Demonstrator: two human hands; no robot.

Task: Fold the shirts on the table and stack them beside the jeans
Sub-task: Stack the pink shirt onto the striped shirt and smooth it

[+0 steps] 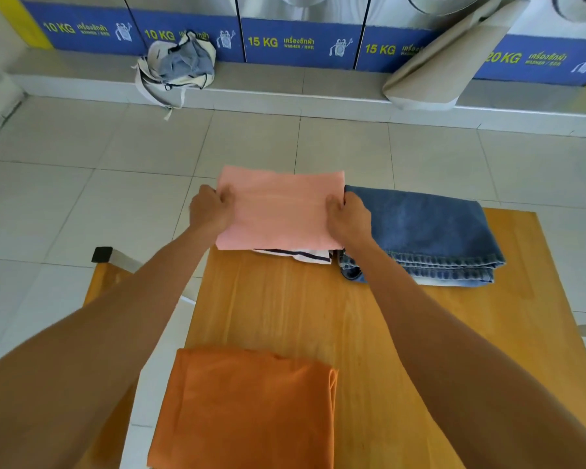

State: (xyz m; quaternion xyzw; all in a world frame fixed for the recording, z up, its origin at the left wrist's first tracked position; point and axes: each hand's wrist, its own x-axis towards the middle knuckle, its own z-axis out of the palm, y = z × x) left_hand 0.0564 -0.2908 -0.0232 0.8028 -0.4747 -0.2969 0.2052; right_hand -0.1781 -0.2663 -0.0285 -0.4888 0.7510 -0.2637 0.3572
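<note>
1. Where the wooden table (pixel 369 333) comes nearest the camera, a folded orange shirt (pixel 247 407) lies flat at its near left edge, overhanging it slightly, well apart from both hands.
2. Both bare forearms reach forward over the table toward its far end.
3. At the far end, the left hand (pixel 210 211) pinches the left edge of a folded pink shirt (pixel 278 208), thumb on top and fingers curled under the cloth.
4. Opposite it, the right hand (pixel 349 218) grips the pink shirt's right edge the same way, thumb pressed on the upper face, so the shirt spans the gap between the two hands.
5. Beneath the pink shirt's near edge peeks a white garment with dark stripes (pixel 301 256); the pink one sits over it, though whether it rests fully on it cannot be told.
6. Just right of that stack lie the folded blue jeans (pixel 430 235), touching or nearly touching the right hand's knuckles.
7. Left of the table, a chair (pixel 107 265) with a wooden seat and a black-capped leg stands on the tiled floor (pixel 82 198).
8. Farther off, on a raised step, a cloth bag (pixel 176 64) stands open with blue-grey fabric inside.
9. Behind it runs a row of washing machines (pixel 301 42) marked 10 KG, 15 KG and 20 KG, with a beige roll (pixel 450 59) leaning against them at right.
</note>
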